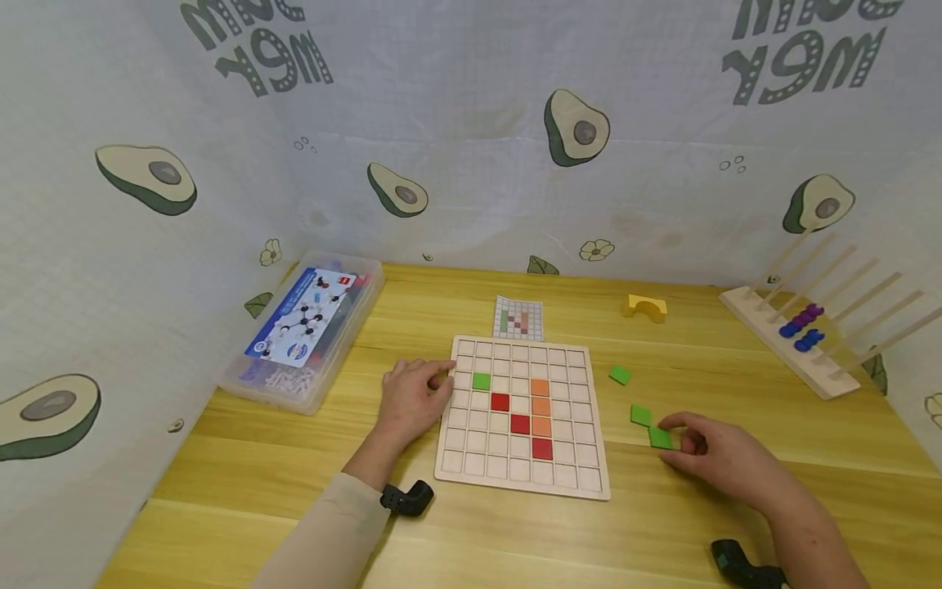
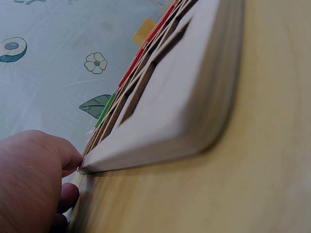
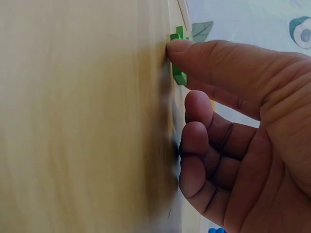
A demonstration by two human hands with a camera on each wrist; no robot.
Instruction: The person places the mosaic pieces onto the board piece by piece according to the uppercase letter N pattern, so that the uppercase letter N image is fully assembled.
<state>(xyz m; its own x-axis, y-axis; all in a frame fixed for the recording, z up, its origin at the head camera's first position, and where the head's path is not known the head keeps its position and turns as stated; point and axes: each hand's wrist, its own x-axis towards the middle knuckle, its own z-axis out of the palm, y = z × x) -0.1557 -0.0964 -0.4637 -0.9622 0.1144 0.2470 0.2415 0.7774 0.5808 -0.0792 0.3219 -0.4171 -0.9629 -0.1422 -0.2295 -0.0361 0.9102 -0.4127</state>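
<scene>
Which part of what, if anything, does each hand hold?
The right hand pinches a green tile by opposite edges; the left hand touches the left edge of the board, grip unclear.

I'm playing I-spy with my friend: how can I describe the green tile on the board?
On the wooden table, find the pale grid board touched by the left hand. Look diagonally up and left from its highest red tile: there's the green tile, the only green one on the board.

The right hand (image 1: 724, 458) seems to partly hide a green tile (image 1: 660, 438).
</scene>
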